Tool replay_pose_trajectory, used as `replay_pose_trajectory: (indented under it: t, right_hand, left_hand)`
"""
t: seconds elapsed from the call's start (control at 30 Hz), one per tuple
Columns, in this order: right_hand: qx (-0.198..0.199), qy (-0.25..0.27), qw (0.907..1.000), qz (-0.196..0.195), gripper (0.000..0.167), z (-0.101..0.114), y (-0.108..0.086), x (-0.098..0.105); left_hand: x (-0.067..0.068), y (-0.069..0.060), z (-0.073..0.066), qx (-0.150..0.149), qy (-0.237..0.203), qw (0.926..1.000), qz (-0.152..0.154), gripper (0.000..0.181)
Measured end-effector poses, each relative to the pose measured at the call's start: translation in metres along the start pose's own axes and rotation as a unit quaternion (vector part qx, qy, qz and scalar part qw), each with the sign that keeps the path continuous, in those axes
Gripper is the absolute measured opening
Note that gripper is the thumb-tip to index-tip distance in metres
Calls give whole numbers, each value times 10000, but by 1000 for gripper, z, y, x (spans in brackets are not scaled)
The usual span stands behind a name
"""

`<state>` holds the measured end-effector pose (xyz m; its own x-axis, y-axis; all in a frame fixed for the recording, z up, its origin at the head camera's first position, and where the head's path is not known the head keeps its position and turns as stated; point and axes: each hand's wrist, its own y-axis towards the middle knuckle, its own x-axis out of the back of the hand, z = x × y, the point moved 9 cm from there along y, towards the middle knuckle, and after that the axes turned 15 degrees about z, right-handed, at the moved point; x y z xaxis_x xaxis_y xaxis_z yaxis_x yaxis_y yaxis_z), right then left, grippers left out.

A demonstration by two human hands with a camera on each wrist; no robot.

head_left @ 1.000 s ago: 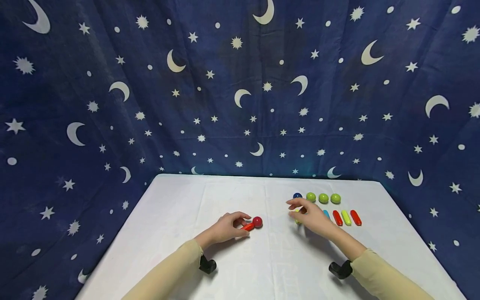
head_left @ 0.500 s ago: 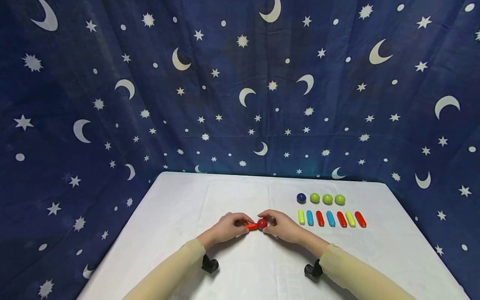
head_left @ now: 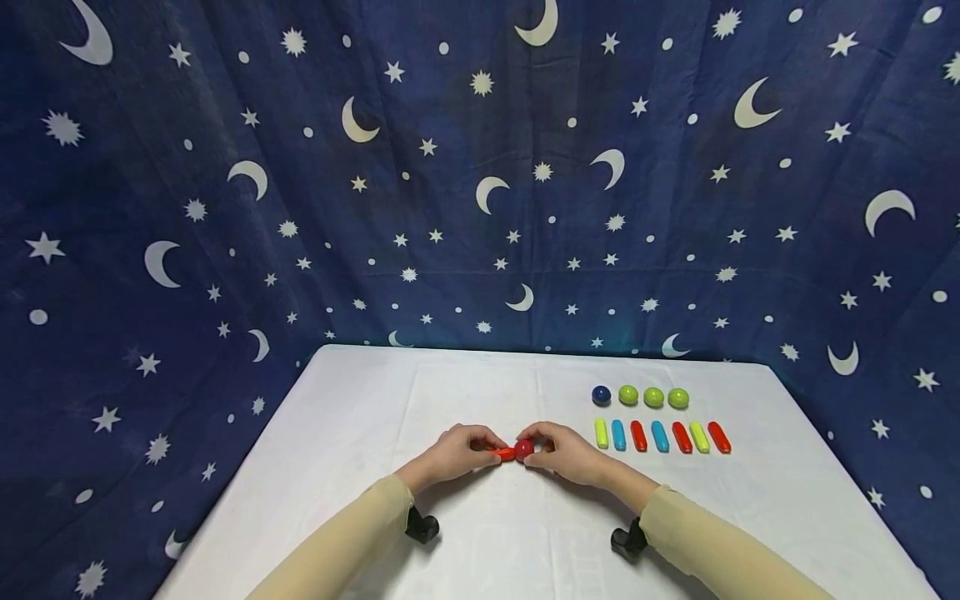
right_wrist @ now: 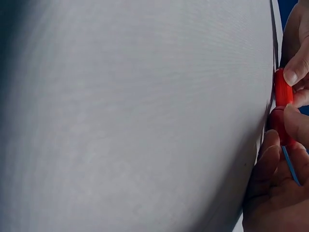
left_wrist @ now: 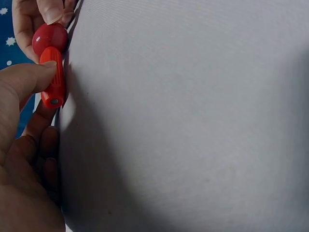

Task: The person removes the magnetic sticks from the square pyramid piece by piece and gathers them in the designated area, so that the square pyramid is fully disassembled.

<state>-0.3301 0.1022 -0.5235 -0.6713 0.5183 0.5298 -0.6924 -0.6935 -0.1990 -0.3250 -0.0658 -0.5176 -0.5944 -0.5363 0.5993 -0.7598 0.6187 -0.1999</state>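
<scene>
My left hand (head_left: 456, 455) pinches a short red ribbed rod (left_wrist: 54, 82) between thumb and fingers, low over the white table. In the left wrist view the rod's near end shows a small hole. A dark red ball (left_wrist: 50, 38) touches the rod's far end. Thumb and fingertips of my right hand (head_left: 570, 454) hold this ball from the other side. The right wrist view shows rod (right_wrist: 283, 87) and ball (right_wrist: 277, 123) end to end, partly covered by the fingers.
On the white table (head_left: 420, 383), back right, stand a dark blue ball (head_left: 602, 396) and several green balls (head_left: 653, 397) in a row. Before them lies a row of yellow, blue and red rods (head_left: 660, 437). A dark blue star-patterned cloth (head_left: 450, 208) hangs behind.
My right hand has come left from beside the coloured rods and taken hold of the red ball. My left hand stays at the red rod. Over the last half second little has moved.
</scene>
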Motion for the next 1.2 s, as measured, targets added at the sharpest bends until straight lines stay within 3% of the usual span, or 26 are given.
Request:
replay_pose_trajectory:
  t: [0.3,0.57,0.83,1.2]
  right_hand:
    - [51,495,9985,218,26,0,-3,-1]
    - [59,1014,9948,92,35,-2,-11,11]
    - [196,826,9945,-616,41,-1,-42,60]
    - [-681,669,9831,-1564,63,-38,-104,137]
  left_hand:
    - [-1,2,-1,6,210,9997,82,14]
    - [-1,2,-1,-61,132,9998,119,14]
    - [-2,3,3,76,64,9998,155,15]
    - [-2,2,-1,42,43,9998,203,15]
